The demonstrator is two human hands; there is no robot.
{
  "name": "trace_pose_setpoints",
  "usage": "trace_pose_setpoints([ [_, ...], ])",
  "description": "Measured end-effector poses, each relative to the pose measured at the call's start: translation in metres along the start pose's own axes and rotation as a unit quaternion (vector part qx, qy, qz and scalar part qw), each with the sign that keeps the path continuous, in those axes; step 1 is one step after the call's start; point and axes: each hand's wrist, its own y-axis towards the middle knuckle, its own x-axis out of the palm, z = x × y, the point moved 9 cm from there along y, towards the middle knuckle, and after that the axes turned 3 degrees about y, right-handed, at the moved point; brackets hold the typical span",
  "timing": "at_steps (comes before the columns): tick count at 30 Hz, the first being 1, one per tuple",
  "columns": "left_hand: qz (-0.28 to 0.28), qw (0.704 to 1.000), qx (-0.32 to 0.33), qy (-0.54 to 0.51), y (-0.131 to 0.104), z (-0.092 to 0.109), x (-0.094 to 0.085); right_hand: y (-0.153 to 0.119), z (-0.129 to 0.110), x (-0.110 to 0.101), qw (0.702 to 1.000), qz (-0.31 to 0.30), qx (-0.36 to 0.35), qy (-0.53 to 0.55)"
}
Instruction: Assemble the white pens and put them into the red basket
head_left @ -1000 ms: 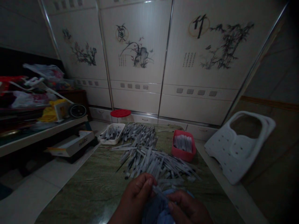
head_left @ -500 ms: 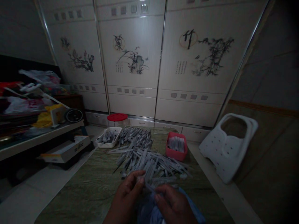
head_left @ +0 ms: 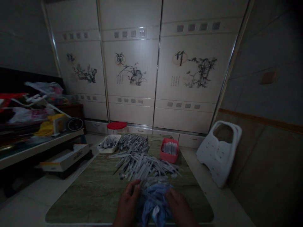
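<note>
Left hand [head_left: 128,197] and right hand [head_left: 178,201] have parted to either side of the blue cloth [head_left: 163,212], seemingly ending a shared hold; whether either grips anything, I cannot tell.

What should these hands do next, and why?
Probably the right hand should grasp the slim pale piece that seems to lie over the blue cloth: it looks within easy reach, between this hand and the left hand, and similar-looking pieces are packed side by side in the pink box.
</note>
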Motion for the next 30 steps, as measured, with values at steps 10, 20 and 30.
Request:
trace_pose_setpoints([
  [10, 0.021, 0.997, 0.057, 0.055, -0.012, 0.021, 0.004, -0.02, 0.0, -0.002, 0.999, -0.013, -0.035, -0.006],
  [20, 0.022, 0.993, 0.057, 0.105, -0.004, 0.017, 0.0, -0.013, 0.013, -0.004, 0.999, -0.018, -0.05, -0.008],
  [30, 0.031, 0.992, 0.067, 0.098, 0.0, 0.01, -0.007, -0.01, 0.017, -0.001, 0.997, -0.006, -0.078, -0.012],
])
